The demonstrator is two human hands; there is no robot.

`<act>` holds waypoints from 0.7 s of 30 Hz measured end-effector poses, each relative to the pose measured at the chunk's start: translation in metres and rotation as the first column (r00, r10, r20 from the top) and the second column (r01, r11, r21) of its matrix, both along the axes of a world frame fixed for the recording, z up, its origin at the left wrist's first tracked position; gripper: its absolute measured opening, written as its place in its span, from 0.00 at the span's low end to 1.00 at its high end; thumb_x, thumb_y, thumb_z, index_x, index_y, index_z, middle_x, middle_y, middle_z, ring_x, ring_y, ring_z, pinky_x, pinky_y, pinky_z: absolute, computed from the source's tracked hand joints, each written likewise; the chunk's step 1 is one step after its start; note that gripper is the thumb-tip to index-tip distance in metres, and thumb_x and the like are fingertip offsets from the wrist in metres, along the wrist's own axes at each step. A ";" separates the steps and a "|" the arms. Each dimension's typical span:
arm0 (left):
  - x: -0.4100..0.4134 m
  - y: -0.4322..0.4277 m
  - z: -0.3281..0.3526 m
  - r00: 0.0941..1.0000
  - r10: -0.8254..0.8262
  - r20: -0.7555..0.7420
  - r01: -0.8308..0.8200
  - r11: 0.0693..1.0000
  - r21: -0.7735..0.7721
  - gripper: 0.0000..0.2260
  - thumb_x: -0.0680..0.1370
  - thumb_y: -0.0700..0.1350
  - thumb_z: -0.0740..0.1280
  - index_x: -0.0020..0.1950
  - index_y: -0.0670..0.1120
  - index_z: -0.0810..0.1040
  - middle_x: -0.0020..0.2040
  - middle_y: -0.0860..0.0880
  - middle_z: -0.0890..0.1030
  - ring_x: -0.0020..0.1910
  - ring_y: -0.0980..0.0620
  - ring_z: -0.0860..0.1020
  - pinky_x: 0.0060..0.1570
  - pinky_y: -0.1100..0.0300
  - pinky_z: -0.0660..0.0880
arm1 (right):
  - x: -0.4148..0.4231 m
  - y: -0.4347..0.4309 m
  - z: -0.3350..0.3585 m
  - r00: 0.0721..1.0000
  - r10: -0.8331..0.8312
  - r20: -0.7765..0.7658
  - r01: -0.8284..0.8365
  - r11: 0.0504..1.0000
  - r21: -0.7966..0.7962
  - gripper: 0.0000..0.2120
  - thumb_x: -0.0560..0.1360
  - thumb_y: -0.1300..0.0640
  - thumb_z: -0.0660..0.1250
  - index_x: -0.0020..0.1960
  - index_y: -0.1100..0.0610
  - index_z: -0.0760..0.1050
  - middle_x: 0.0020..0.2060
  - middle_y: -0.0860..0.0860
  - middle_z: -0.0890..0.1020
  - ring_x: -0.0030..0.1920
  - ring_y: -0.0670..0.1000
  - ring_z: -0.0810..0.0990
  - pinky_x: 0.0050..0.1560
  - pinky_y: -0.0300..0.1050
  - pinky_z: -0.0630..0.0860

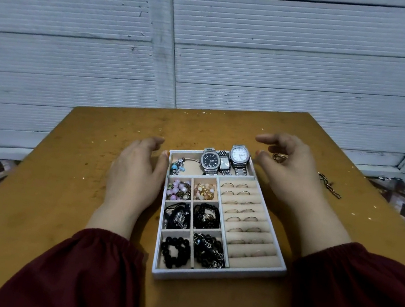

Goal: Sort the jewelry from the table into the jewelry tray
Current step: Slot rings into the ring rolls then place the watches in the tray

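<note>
Lying in tray (219, 271): watches (210, 160), dials (239, 154) illegible

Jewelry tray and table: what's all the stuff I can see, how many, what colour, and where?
jewelry tray: one, white with beige lining, middle of table
watches: three, silver, tray's far compartment
bangle: one, thin metal with blue charms, beside the watches
pastel bead bracelets: pink-purple and gold-peach bunches, one small compartment each
black bracelets: count unclear, black, four small compartments
rings: many, silvery, tray's right-side rolls
gold chain: one, gold, on table right of the right hand
gold piece: one, gold, at right hand's fingers; held or not, unclear
table: one, yellow-brown
wall: white ribbed panels, behind table
sleeves: two, dark red
left hand: open, beside tray's left edge
right hand: by tray's far right corner
</note>
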State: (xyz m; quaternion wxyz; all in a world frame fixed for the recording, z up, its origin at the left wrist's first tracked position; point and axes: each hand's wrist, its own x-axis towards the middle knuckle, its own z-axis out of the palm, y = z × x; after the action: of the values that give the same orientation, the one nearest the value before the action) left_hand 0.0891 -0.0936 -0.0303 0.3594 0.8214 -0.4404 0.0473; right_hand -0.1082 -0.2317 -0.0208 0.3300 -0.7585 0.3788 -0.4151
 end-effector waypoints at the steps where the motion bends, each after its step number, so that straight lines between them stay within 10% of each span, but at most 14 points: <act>1: -0.005 0.002 0.003 0.999 -0.045 0.007 0.046 0.998 -0.031 0.14 0.79 0.50 0.63 0.64 0.49 0.75 0.58 0.50 0.79 0.55 0.48 0.78 0.56 0.48 0.74 | -0.003 0.002 -0.002 1.000 -0.015 0.016 0.015 1.000 -0.004 0.10 0.74 0.60 0.67 0.52 0.47 0.79 0.54 0.46 0.77 0.54 0.46 0.76 0.46 0.39 0.72; 5: -0.030 0.004 0.020 0.979 -0.198 0.037 0.200 0.979 -0.044 0.12 0.79 0.47 0.63 0.61 0.49 0.77 0.56 0.52 0.80 0.54 0.53 0.78 0.56 0.50 0.76 | -0.021 0.007 -0.007 0.995 -0.077 0.067 0.077 0.997 0.005 0.10 0.73 0.61 0.67 0.50 0.48 0.79 0.52 0.47 0.79 0.52 0.49 0.79 0.57 0.53 0.76; 14: -0.118 -0.006 0.032 0.881 -0.432 0.191 0.428 0.901 0.068 0.16 0.76 0.52 0.58 0.57 0.49 0.80 0.53 0.50 0.80 0.56 0.49 0.75 0.55 0.52 0.72 | -0.082 0.005 -0.021 0.940 -0.340 -0.041 0.337 0.940 -0.055 0.10 0.73 0.60 0.66 0.47 0.44 0.77 0.49 0.48 0.81 0.51 0.51 0.77 0.54 0.49 0.73; 21: -0.209 -0.029 0.011 0.797 -0.595 0.105 0.517 0.761 0.392 0.21 0.81 0.48 0.54 0.74 0.44 0.62 0.74 0.44 0.61 0.75 0.46 0.55 0.73 0.54 0.53 | -0.107 -0.011 -0.022 0.899 -0.393 -0.193 0.375 0.919 -0.123 0.08 0.73 0.58 0.67 0.50 0.47 0.80 0.50 0.52 0.81 0.56 0.58 0.76 0.58 0.57 0.71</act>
State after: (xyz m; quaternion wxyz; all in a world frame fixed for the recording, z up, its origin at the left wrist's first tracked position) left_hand -0.1198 -0.1227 -0.0194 0.1560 0.6911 -0.7041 -0.0479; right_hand -0.2149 -0.2424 -0.0427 0.1674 -0.7219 0.5366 -0.4035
